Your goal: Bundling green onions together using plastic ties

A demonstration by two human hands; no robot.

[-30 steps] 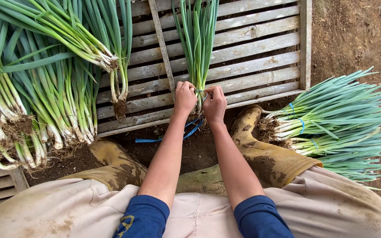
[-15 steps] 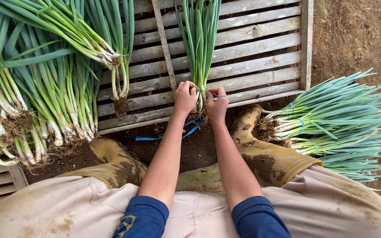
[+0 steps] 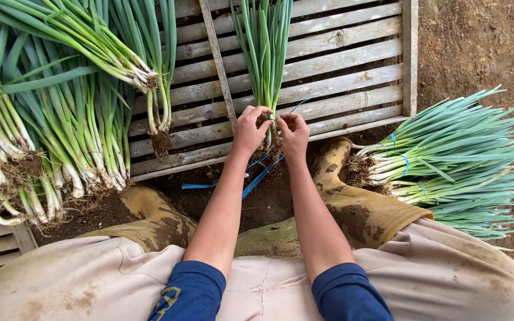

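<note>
Both hands meet at the base of a small bunch of green onions (image 3: pixel 264 53) that lies on a wooden slatted pallet (image 3: pixel 352 71), leaves pointing toward twelve o'clock and roots toward six. The left hand (image 3: pixel 250 129) is curled around the white stems from the nine o'clock side, fingers clamped on them. The right hand (image 3: pixel 293 134) sits just beside it at three o'clock, fingertips pinched together on the same stems — a thin blue tie (image 3: pixel 297 106) trails up from that pinch toward one o'clock.

Below the hands, on the dark soil (image 3: pixel 269 202) between the person's knees, loose blue bands (image 3: pixel 251 181) lie in a short heap, running out toward eight o'clock. Two muddy rubber boots (image 3: pixel 352 205) flank the patch of soil, and mud-stained pale trousers (image 3: pixel 78 279) fill the bottom of the view, with dark blue sleeves (image 3: pixel 188 291) ending above the elbows.

At nine o'clock from the hands, a big heap of untied green onions (image 3: pixel 43 131) rests with its earthy roots hanging over the pallet's edge. At three o'clock, well apart from the hands, a stack of tied bunches (image 3: pixel 459 160) lies on the ground, roots toward the right boot, blue bands visible around their stems.
</note>
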